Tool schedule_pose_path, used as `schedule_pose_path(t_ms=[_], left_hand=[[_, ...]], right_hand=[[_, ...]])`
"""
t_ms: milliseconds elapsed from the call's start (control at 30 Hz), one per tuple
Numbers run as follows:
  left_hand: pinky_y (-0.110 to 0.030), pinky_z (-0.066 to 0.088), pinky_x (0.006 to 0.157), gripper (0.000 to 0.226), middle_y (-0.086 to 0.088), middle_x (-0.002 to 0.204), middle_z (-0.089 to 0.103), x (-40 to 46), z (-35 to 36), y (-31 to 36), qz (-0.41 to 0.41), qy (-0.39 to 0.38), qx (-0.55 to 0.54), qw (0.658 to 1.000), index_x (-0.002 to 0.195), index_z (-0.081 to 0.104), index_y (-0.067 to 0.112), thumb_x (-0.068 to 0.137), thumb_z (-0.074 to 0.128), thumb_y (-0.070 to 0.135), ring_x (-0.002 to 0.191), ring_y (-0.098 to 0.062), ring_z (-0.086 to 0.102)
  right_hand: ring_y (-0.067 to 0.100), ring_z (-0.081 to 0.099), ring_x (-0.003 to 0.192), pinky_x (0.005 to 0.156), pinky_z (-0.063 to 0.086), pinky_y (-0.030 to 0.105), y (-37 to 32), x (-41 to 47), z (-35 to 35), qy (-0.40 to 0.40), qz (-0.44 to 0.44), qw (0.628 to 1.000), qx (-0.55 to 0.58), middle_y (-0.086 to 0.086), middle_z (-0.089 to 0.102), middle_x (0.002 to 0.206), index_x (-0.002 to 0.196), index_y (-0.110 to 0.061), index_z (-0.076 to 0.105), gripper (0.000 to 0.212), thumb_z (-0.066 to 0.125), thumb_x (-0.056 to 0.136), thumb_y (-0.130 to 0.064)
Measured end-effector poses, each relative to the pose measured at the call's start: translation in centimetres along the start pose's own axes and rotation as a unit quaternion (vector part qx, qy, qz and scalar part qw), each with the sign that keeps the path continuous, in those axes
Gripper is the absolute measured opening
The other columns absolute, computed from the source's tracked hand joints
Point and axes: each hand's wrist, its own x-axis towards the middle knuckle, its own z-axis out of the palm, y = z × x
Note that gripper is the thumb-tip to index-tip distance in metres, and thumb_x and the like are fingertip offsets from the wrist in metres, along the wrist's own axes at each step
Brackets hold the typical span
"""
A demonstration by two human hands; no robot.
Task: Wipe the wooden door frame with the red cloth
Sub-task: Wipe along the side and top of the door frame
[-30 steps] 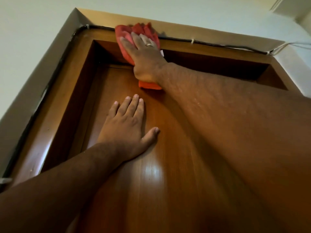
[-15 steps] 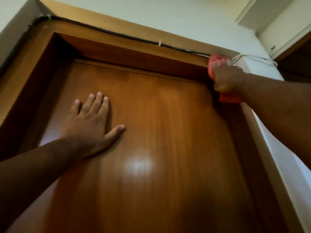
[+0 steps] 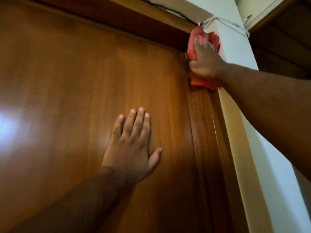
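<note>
The wooden door frame [image 3: 204, 132] runs down the right side of a glossy brown door [image 3: 75, 81] and across its top. My right hand [image 3: 206, 60] presses the red cloth [image 3: 193, 46] flat against the frame's upper right corner, with cloth showing above the fingers and below the wrist. My left hand [image 3: 133, 145] lies flat on the door panel, fingers spread, holding nothing, well below and left of the cloth.
A dark cable [image 3: 170, 10] runs along the top of the frame to white wires [image 3: 227, 24] at the corner. A pale wall [image 3: 269, 165] borders the frame on the right. A dark wooden opening [image 3: 282, 47] lies at the far right.
My right hand slid the red cloth along the top of the frame from the left part to the right corner and slightly down. The view swung right with it; my left hand stayed on the door.
</note>
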Motion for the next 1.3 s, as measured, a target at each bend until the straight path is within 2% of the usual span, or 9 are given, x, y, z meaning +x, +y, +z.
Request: schedule_pose_path(t_ms=[233, 333, 400, 533, 700, 833, 1033, 1200, 1300], left_hand=[[-0.054, 0.002, 0.124, 0.091, -0.020, 0.167, -0.004, -0.2, -0.5, 0.1, 0.010, -0.015, 0.022, 1.000, 0.157, -0.004, 0.004, 0.092, 0.001, 0.068, 0.154, -0.034, -0.005], [-0.055, 0.003, 0.123, 0.091, -0.022, 0.167, -0.001, -0.1, -0.3, -0.1, 0.011, -0.009, 0.030, 0.999, 0.157, -0.001, 0.002, 0.093, 0.005, 0.068, 0.154, -0.036, -0.002], [-0.056, 0.004, 0.123, 0.092, -0.023, 0.167, 0.002, -0.1, -0.3, -0.1, 0.014, -0.008, 0.024, 1.000, 0.157, 0.002, 0.001, 0.093, 0.009, 0.068, 0.154, -0.037, 0.000], [-0.057, 0.007, 0.123, 0.092, -0.024, 0.166, 0.002, 0.0, -0.1, -0.2, 0.021, 0.001, 0.020, 1.000, 0.157, 0.002, 0.001, 0.093, 0.009, 0.067, 0.154, -0.039, 0.001], [-0.058, 0.009, 0.122, 0.090, -0.024, 0.166, 0.003, -0.4, -0.1, -0.1, 0.026, 0.015, 0.014, 0.999, 0.156, 0.003, 0.000, 0.094, 0.010, 0.065, 0.153, -0.040, 0.003], [-0.059, 0.009, 0.122, 0.090, -0.024, 0.166, 0.007, -0.6, -0.4, -0.2, 0.033, 0.011, 0.015, 0.999, 0.156, 0.007, 0.000, 0.094, 0.013, 0.065, 0.153, -0.041, 0.006], [-0.061, 0.001, 0.120, 0.089, -0.023, 0.166, 0.006, -8.4, 1.6, 3.4, 0.065, -0.021, -0.043, 0.997, 0.156, 0.006, 0.000, 0.094, 0.031, 0.059, 0.153, -0.039, 0.006], [-0.056, -0.019, 0.116, 0.087, -0.019, 0.168, -0.002, -16.0, 3.8, 7.0, 0.074, -0.061, -0.017, 0.995, 0.158, -0.002, 0.003, 0.096, 0.030, 0.056, 0.154, -0.034, -0.001], [-0.056, -0.014, 0.117, 0.084, -0.020, 0.167, 0.000, -16.5, 4.1, 7.4, 0.070, -0.061, 0.002, 0.996, 0.158, -0.001, 0.003, 0.097, 0.025, 0.056, 0.154, -0.036, 0.001]], right_hand=[[0.036, 0.010, 0.149, 0.104, 0.028, 0.036, 0.9, -20.4, 5.6, 0.020, -0.034, 0.999, 0.010, 0.007, -0.006, 0.166, 0.156, -0.029, -0.001, 0.089, 0.052, 0.086, -0.037], [0.040, 0.014, 0.148, 0.107, 0.024, 0.051, 0.3, -33.0, 8.1, -0.015, -0.026, 1.000, 0.006, 0.006, -0.009, 0.165, 0.156, -0.026, -0.004, 0.085, 0.042, 0.090, -0.052], [0.044, 0.016, 0.145, 0.103, 0.025, 0.056, 0.1, -37.8, 8.9, -0.034, -0.024, 0.999, -0.019, 0.008, -0.010, 0.163, 0.157, -0.021, -0.002, 0.080, 0.041, 0.094, -0.047], [0.043, 0.007, 0.147, 0.109, 0.018, 0.054, -0.3, -34.7, 8.6, -0.039, 0.003, 0.998, -0.047, 0.017, -0.006, 0.162, 0.156, -0.014, 0.003, 0.075, 0.048, 0.097, -0.032], [0.041, 0.001, 0.149, 0.114, 0.019, 0.056, -0.3, -24.0, 6.4, -0.024, 0.026, 0.998, -0.059, 0.016, -0.009, 0.164, 0.156, -0.017, -0.001, 0.081, 0.049, 0.097, -0.038], [0.042, 0.001, 0.149, 0.112, 0.021, 0.060, 0.0, -22.8, 5.7, -0.041, 0.017, 0.996, -0.072, 0.016, -0.007, 0.164, 0.157, -0.016, 0.001, 0.082, 0.046, 0.095, -0.045], [0.044, 0.004, 0.148, 0.112, 0.023, 0.059, -0.2, -32.3, 7.6, -0.053, 0.016, 0.996, -0.066, 0.021, 0.001, 0.163, 0.156, -0.010, 0.010, 0.075, 0.045, 0.097, -0.040], [0.043, 0.004, 0.146, 0.105, 0.021, 0.056, 0.4, -45.2, 10.5, -0.078, 0.002, 0.996, -0.043, 0.023, 0.003, 0.162, 0.153, -0.011, 0.007, 0.074, 0.047, 0.097, -0.037], [0.049, 0.025, 0.140, 0.098, 0.038, 0.058, 0.5, -53.3, 12.1, -0.118, 0.015, 0.990, -0.077, 0.024, 0.014, 0.155, 0.151, -0.008, 0.017, 0.073, 0.044, 0.094, -0.044]])
